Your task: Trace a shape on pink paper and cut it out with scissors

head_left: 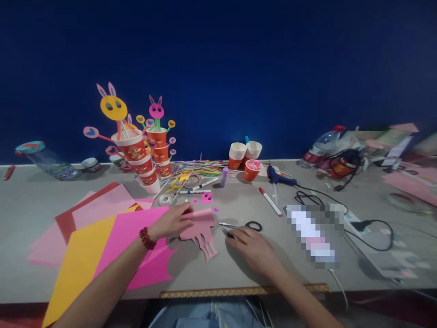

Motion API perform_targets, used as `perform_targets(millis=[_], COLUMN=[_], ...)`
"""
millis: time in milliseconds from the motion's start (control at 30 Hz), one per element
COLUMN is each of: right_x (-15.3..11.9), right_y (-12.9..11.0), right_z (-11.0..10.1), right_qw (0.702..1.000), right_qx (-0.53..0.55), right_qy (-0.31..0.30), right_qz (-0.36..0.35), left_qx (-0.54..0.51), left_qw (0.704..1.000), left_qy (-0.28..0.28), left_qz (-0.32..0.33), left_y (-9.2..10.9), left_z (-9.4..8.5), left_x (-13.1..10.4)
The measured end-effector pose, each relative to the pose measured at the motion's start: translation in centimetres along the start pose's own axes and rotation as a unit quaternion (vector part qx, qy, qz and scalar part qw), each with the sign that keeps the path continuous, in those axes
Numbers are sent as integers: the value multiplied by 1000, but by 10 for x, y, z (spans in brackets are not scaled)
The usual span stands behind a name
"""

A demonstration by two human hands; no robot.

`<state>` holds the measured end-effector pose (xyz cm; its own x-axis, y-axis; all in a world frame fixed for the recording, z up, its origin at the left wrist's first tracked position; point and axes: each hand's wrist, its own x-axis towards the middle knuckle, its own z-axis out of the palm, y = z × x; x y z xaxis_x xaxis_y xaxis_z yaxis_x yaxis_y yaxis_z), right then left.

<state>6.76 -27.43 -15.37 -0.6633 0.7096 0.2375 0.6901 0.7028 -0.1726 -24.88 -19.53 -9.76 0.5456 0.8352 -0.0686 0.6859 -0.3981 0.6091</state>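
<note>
Pinched in my left hand [173,222] is a light pink paper [201,228] with its top edge curled over and ragged cut strips along its lower side. My right hand [251,246] rests palm down on the table, its fingers over one handle of the scissors [254,226]; the other black handle and the blade tips show beyond them. What the fingertips grip is partly hidden. Just behind the pink paper lie a small magenta face cutout [206,198] and small pink discs with blue hearts. Under my left forearm are magenta [136,232] and yellow paper sheets [83,250].
Stacked red cups with paper bunny figures [136,150] stand back left. Colored sticks [205,168], a purple glue stick [224,176], cups [253,170] and a blue glue gun [282,176] line the back. A red-capped marker [269,202], cables and a power strip [372,250] lie right.
</note>
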Motion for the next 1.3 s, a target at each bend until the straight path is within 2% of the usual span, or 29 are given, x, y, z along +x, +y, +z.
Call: perform_targets(millis=[67,133,200,267,367,467,533,567,633,733,833,900,967,1000,1067,1167,1233,1300], right_x=[4,12,24,38,58,66,66,66,65,67,66,58,42,33,13,-7,-12,-12], right_y=[-3,-9,-15,-21,-25,-26,-26,-25,-24,-23,-16,-5,10,17,27,32,30,28], right_z=[-2,-6,-10,-13,-13,-15,-17,-19,-21,-23,-28,-36,-46,-51,-57,-58,-55,-52], right_qw=[998,985,943,871,785,745,739,741,756,792,821,854,908,935,967,980,977,971], right_qx=[40,131,271,421,559,606,613,612,605,576,541,481,353,277,164,54,10,-15], right_qy=[32,79,116,119,88,81,88,87,71,51,46,65,89,82,24,-39,-56,-69], right_qz=[26,77,155,223,252,267,267,261,239,196,176,189,207,206,194,189,207,229], left_qx=[-46,-113,-165,-188,-199,-250,-307,-330,-344,-262,-197,-219,-275,-313,-398,-484,-500,-509], left_qw=[999,993,986,981,977,966,950,943,939,959,972,970,958,945,904,843,829,828], left_qy=[1,1,1,-2,-1,37,52,45,-7,-102,-119,-91,-28,15,80,157,172,165], left_qz=[9,17,28,46,72,51,18,2,-23,-38,-40,-50,-76,-96,-132,-175,-179,-170], left_y=[0,-1,-1,2,13,19,17,15,9,5,4,1,-2,-4,-7,-5,0,8], left_z=[-7,-12,-15,-16,-16,-16,-18,-19,-23,-28,-29,-24,-15,-9,3,19,27,31], left_x=[-1,0,2,4,6,6,3,1,-2,-6,-9,-12,-18,-22,-28,-33,-32,-31])
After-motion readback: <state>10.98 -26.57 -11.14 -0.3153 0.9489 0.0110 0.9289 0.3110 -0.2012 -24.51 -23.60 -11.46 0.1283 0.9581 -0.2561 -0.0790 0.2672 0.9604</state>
